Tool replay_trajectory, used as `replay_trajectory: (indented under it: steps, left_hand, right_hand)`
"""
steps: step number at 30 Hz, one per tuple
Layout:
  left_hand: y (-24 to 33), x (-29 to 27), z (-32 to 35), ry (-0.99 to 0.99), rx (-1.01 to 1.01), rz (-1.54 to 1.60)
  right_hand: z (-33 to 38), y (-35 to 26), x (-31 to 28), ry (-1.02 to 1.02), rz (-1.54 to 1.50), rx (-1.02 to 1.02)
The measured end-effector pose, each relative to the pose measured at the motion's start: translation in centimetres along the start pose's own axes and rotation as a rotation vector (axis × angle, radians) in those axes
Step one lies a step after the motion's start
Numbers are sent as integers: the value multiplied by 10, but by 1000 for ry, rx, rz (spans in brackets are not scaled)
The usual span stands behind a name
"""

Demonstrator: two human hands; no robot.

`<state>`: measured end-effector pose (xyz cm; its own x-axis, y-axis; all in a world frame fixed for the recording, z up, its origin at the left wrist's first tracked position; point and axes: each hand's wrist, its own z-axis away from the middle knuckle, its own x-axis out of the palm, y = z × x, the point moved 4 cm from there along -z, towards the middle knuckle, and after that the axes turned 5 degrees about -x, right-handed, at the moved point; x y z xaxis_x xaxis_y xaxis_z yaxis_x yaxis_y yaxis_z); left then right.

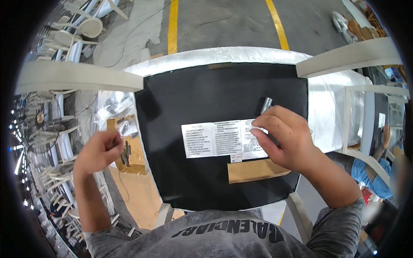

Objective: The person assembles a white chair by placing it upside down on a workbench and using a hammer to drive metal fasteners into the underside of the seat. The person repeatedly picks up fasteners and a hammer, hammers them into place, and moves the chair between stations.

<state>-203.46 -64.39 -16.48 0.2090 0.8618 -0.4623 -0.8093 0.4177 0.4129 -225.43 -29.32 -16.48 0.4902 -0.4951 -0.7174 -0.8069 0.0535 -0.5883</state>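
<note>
Brown strip (251,173) lies on the black seat underside (193,191), just short of the white label sheet (198,139). The left hand (101,150), fingers curled in, is near an open cardboard box (137,150); whether it holds anything, I cannot tell. Over the sheet's right end, the right hand (286,137) bends thumb and forefinger together, their grip unclear, near a dark cylinder (264,105). Handling at the sheet seems in hand; the next move calls for precise fingertip control.

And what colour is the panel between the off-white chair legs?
The panel is black; it shows best in the head view.
</note>
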Motion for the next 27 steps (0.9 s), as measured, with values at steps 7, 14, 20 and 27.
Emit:
replay_trajectory:
  steps: [7, 14, 20, 27]
  left_hand:
    - [174, 83, -14, 7, 682, 917]
    - [200, 111, -29, 26, 687, 1050]
    - [194, 117, -33, 74, 553, 784]
    - [187, 135, -56, -81, 418, 701]
  right_hand:
    - [-57, -36, -8, 353, -30, -110]
    - [-55, -25, -15, 398, 85, -93]
    - [-45, -7, -7, 213, 141, -104]
    - [-31, 17, 9, 52, 121, -14]
